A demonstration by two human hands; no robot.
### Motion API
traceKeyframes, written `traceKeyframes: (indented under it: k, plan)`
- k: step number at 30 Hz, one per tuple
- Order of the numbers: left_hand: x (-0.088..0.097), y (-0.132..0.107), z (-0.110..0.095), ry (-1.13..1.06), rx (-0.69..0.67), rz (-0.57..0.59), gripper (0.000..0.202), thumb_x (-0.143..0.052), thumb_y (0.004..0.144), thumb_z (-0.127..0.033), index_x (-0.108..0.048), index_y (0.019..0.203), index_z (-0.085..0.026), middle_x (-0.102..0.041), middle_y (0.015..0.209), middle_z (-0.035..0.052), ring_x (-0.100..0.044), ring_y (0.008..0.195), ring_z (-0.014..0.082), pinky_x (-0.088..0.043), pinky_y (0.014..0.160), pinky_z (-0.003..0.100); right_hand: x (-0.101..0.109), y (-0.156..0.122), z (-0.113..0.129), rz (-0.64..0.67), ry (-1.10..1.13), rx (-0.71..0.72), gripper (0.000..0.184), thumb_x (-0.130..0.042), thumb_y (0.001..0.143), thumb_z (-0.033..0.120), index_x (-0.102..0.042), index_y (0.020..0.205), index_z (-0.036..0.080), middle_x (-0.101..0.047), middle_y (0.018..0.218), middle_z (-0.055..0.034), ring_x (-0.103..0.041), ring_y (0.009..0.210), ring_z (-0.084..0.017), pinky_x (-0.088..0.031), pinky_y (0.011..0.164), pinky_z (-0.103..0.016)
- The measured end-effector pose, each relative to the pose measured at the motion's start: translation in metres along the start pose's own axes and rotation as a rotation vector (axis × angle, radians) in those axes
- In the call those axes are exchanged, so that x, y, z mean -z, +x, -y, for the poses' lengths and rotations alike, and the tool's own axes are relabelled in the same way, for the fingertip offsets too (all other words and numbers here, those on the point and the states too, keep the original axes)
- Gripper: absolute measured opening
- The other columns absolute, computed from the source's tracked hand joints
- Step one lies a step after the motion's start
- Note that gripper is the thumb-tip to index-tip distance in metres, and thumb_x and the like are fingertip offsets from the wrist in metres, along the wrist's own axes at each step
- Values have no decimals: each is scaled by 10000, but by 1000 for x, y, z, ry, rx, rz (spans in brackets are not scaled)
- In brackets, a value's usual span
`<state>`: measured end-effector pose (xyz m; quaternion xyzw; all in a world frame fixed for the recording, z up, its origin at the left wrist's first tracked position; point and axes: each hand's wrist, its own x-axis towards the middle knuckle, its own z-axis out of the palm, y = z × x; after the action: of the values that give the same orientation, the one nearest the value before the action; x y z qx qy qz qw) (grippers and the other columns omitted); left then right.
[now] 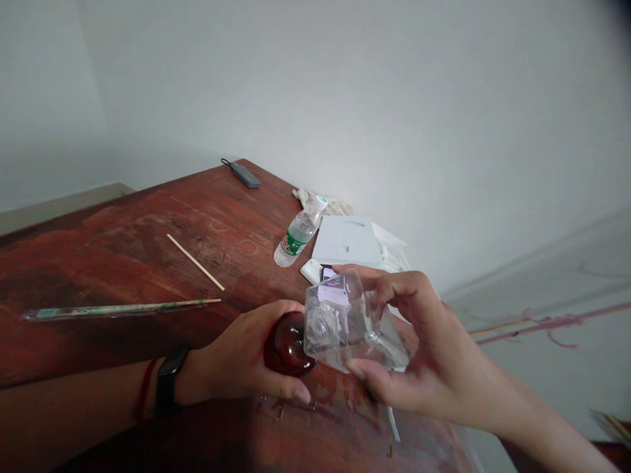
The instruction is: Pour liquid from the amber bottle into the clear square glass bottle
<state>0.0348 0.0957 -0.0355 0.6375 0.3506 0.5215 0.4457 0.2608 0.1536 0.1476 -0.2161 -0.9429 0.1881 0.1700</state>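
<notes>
1. Left hand (231,351) curls around a glossy dark-red round object (286,348), black band (169,379) and red cord (145,392) on that wrist!
2. Right hand (438,351) grips a clear plastic container (352,328), tilted, right beside it; contact between the two is too close to call.
3. Behind them, a green-labelled bottle (297,238) stands near a white box (348,241).
4. Out left, a bare stick (196,262) and a wrapped one (123,309) lie apart.
5. Far corner: a grey device (245,175) rests on the reddish wooden table (123,253).

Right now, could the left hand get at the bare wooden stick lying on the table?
Probably not until freed: the left hand is curled around the dark red round object. Otherwise likely yes, as nothing upright shows between that hand and the bare wooden stick.
</notes>
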Motion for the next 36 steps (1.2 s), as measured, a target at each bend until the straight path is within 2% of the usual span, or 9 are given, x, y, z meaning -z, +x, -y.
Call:
traceKeyframes:
  k: [6,12,17,19,23,25,36]
  plan:
    - [2,1,0,17,-16,-1,945,-1039,644,-586,-588,1418,-286,-736,1403,110,-721,1258,378,-566,1073,473,2,1,3,23,-11,7,712,-858,883,297,-427,1449,281,-643,1572,-174,-695,1390,-356,-683,871,-336]
    - [5,4,0,37,-10,29,981,-1049,612,-569,-582,1417,-257,-734,1410,137,-718,1259,398,-560,1082,491,3,5,5,40,-10,2,586,-862,872,291,-459,1296,302,-652,1575,-147,-702,1382,-344,-677,792,-288]
    - [5,4,0,51,-3,39,991,-1053,615,-547,-576,1434,-258,-731,1417,135,-712,1270,405,-557,1087,491,4,6,6,46,-23,6,556,-859,866,281,-469,1261,295,-667,1562,-146,-714,1362,-347,-681,774,-291]
    - [4,3,0,54,0,33,1002,-1057,609,-544,-574,1438,-254,-737,1404,133,-719,1254,402,-563,1076,487,5,7,7,52,-33,9,574,-857,861,267,-476,1289,294,-673,1555,-143,-728,1340,-343,-680,767,-292]
    - [4,3,-1,55,-2,28,986,-1055,615,-540,-584,1431,-249,-742,1396,136,-720,1249,398,-568,1069,480,6,9,9,72,-51,1,754,-850,862,258,-438,1491,301,-671,1559,-143,-751,1300,-327,-685,822,-313]
    - [4,4,-1,52,-2,33,979,-1056,617,-529,-587,1431,-249,-741,1400,135,-717,1257,398,-566,1074,478,7,10,9,69,-47,2,793,-852,862,263,-425,1529,301,-675,1552,-146,-756,1291,-326,-684,836,-319]
    - [4,4,-3,69,-11,30,945,-1045,635,-533,-603,1421,-250,-753,1382,126,-725,1243,393,-574,1069,470,7,11,9,71,-56,-4,759,-860,850,270,-464,1497,285,-697,1506,-160,-769,1245,-341,-675,766,-317]
